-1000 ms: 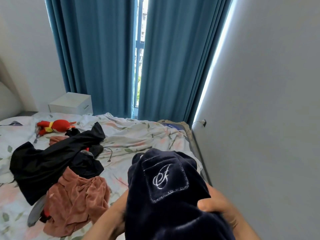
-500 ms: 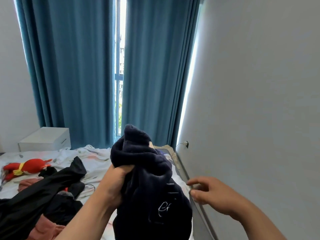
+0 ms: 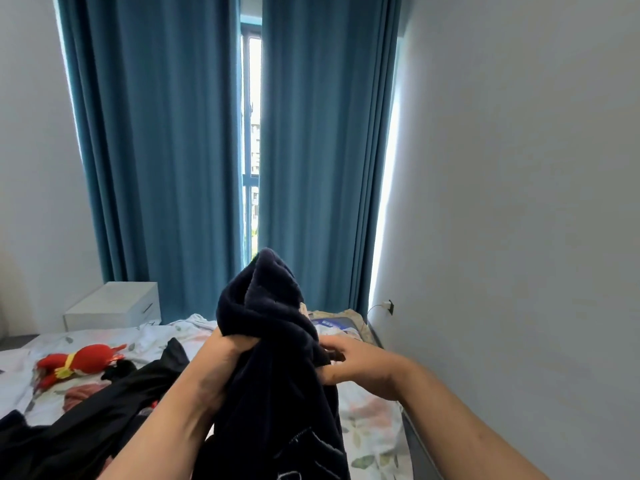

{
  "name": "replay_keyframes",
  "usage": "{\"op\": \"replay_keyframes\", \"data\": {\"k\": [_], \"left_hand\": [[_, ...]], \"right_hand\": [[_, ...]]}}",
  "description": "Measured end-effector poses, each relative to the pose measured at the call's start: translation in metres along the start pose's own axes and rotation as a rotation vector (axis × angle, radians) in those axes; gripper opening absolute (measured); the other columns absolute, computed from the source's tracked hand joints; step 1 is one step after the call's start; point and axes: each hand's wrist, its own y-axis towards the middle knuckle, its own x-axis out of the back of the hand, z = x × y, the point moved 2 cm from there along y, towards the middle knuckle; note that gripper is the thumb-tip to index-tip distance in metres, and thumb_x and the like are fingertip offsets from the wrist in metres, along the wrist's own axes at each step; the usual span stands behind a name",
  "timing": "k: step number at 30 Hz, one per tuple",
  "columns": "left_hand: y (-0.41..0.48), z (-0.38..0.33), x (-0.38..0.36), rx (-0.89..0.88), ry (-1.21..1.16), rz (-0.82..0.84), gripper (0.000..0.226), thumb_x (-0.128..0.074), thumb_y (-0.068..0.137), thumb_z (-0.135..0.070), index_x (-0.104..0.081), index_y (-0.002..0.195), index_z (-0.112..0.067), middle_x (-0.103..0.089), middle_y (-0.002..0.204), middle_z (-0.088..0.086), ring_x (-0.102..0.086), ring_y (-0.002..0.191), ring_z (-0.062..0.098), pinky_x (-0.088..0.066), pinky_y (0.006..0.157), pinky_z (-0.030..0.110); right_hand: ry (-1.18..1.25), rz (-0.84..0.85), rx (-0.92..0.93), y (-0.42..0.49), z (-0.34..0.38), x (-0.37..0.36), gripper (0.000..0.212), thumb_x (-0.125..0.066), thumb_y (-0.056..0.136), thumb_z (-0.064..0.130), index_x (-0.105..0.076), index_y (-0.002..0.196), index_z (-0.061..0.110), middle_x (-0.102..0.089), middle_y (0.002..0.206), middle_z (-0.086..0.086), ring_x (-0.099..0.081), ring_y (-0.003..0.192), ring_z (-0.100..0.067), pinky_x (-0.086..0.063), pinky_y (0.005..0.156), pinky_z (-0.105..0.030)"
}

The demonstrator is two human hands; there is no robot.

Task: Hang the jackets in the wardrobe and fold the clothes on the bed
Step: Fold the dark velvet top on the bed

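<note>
A dark navy velvet garment [image 3: 273, 358] hangs bunched in front of me above the bed [image 3: 370, 414]. My left hand [image 3: 225, 358] grips it from the left, fingers curled into the fabric near its top. My right hand [image 3: 353, 365] pinches the garment's right edge, its fingertips partly hidden in the cloth. More black clothes [image 3: 100, 407] lie crumpled on the floral sheet at the lower left, with a bit of pink fabric [image 3: 83, 393] showing beside them.
A red plush toy [image 3: 83, 360] lies on the bed at the left. A white nightstand [image 3: 114, 304] stands by the blue curtains [image 3: 166, 150]. A grey wall [image 3: 519, 202] runs close along the bed's right side, with a socket [image 3: 389, 306] low on it.
The garment has been lifted higher and my view has tilted up. My right hand, free and open half a second ago, has moved left and taken hold of the garment's edge.
</note>
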Motion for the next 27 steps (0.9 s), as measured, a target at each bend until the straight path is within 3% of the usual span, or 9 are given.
{"op": "replay_keyframes", "data": {"k": [4, 9, 12, 13, 15, 17, 21, 23, 27], "left_hand": [[0.002, -0.007, 0.011, -0.041, 0.115, -0.039, 0.021, -0.046, 0.095, 0.009, -0.057, 0.091, -0.008, -0.071, 0.058, -0.004, -0.069, 0.054, 0.007, -0.055, 0.048, 0.02], [0.01, -0.022, 0.019, -0.066, -0.014, -0.068, 0.023, -0.045, 0.095, 0.009, -0.058, 0.09, -0.008, -0.071, 0.058, -0.004, -0.069, 0.053, 0.007, -0.055, 0.048, 0.02], [0.014, -0.025, 0.018, -0.079, -0.159, 0.047, 0.027, -0.059, 0.084, 0.013, -0.073, 0.077, -0.008, -0.072, 0.065, 0.006, -0.07, 0.058, 0.015, -0.058, 0.053, 0.025], [0.01, -0.029, 0.01, -0.073, -0.259, 0.131, 0.02, -0.07, 0.071, 0.01, -0.076, 0.076, -0.008, -0.072, 0.072, 0.01, -0.071, 0.063, 0.019, -0.06, 0.057, 0.029], [0.009, -0.032, 0.002, -0.115, -0.334, 0.223, 0.03, -0.077, 0.049, 0.003, -0.077, 0.078, -0.008, -0.07, 0.075, 0.016, -0.071, 0.066, 0.024, -0.059, 0.058, 0.034], [0.014, -0.032, 0.001, -0.208, -0.231, 0.173, 0.029, -0.072, 0.051, -0.001, -0.078, 0.078, -0.011, -0.07, 0.074, 0.015, -0.071, 0.065, 0.024, -0.058, 0.057, 0.033], [0.028, -0.033, 0.019, -0.303, 0.051, 0.092, 0.04, -0.078, 0.058, 0.004, -0.073, 0.095, -0.01, -0.069, 0.089, 0.018, -0.067, 0.082, 0.029, -0.056, 0.073, 0.043], [0.038, -0.038, 0.036, -0.351, 0.298, 0.017, 0.04, -0.08, 0.058, -0.013, -0.07, 0.097, -0.012, -0.072, 0.091, 0.015, -0.066, 0.082, 0.025, -0.054, 0.074, 0.047], [0.058, -0.057, 0.061, -0.408, 0.673, -0.078, 0.056, -0.085, 0.053, -0.038, -0.07, 0.106, -0.031, -0.076, 0.094, -0.003, -0.073, 0.084, 0.01, -0.059, 0.072, 0.038]], "right_hand": [[0.149, -0.011, -0.038, 0.007, -0.013, -0.008, 0.059, -0.072, 0.09, 0.007, -0.047, 0.142, 0.02, -0.059, 0.138, -0.007, -0.056, 0.129, -0.022, -0.043, 0.111, -0.046], [0.648, -0.081, -0.08, 0.008, -0.03, -0.003, 0.092, -0.071, 0.083, -0.003, -0.018, 0.157, 0.012, -0.056, 0.139, -0.025, -0.054, 0.13, -0.039, -0.033, 0.115, -0.058], [0.86, 0.099, -0.056, 0.001, -0.031, -0.005, 0.062, -0.066, 0.085, 0.007, -0.048, 0.144, 0.0, -0.056, 0.135, -0.023, -0.056, 0.12, -0.036, -0.036, 0.113, -0.051], [0.832, 0.127, -0.075, 0.0, -0.034, -0.007, 0.055, -0.061, 0.086, 0.005, -0.052, 0.14, -0.001, -0.058, 0.127, -0.021, -0.057, 0.113, -0.034, -0.041, 0.104, -0.047], [0.653, 0.151, -0.102, 0.001, -0.04, -0.013, 0.051, -0.059, 0.087, -0.003, -0.05, 0.138, -0.007, -0.057, 0.119, -0.021, -0.054, 0.108, -0.034, -0.038, 0.095, -0.041], [0.484, 0.116, -0.138, 0.003, -0.049, -0.017, 0.045, -0.066, 0.089, 0.0, -0.055, 0.132, -0.007, -0.059, 0.125, -0.024, -0.056, 0.118, -0.038, -0.041, 0.107, -0.048], [0.174, -0.258, -0.085, 0.002, -0.046, 0.0, 0.02, -0.073, 0.087, 0.012, -0.076, 0.106, 0.017, -0.076, 0.109, -0.005, -0.07, 0.105, -0.018, -0.053, 0.086, -0.024], [0.144, -0.472, -0.027, -0.002, -0.039, 0.019, 0.019, -0.069, 0.09, 0.007, -0.077, 0.099, 0.023, -0.077, 0.102, 0.003, -0.072, 0.098, -0.01, -0.054, 0.08, -0.021], [0.121, -0.715, 0.065, -0.008, -0.015, 0.056, 0.018, -0.06, 0.097, 0.006, -0.072, 0.103, 0.018, -0.078, 0.097, 0.001, -0.073, 0.09, -0.01, -0.056, 0.073, -0.022]]}}
